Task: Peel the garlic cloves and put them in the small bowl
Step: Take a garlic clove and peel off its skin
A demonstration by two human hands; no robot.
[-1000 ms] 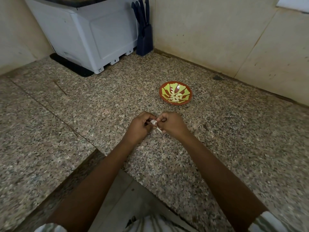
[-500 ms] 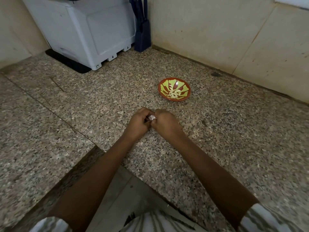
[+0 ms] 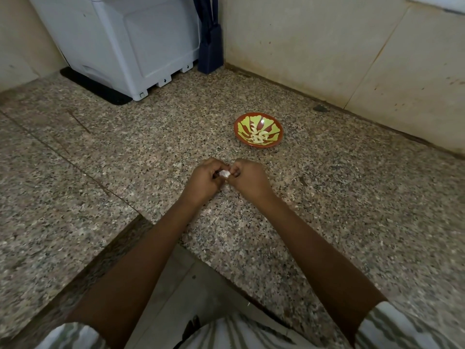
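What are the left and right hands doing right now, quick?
Left hand: fingers curled, pinching the garlic clove.
Right hand: fingers curled, pinching the same clove from the other side.

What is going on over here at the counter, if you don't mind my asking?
A person is peeling garlic by hand. The left hand and the right hand meet just above the granite counter and pinch a small white garlic clove between them. Beyond the hands, slightly to the right, the small bowl stands on the counter and already holds several peeled cloves. The clove in hand has not yet gone into the bowl.
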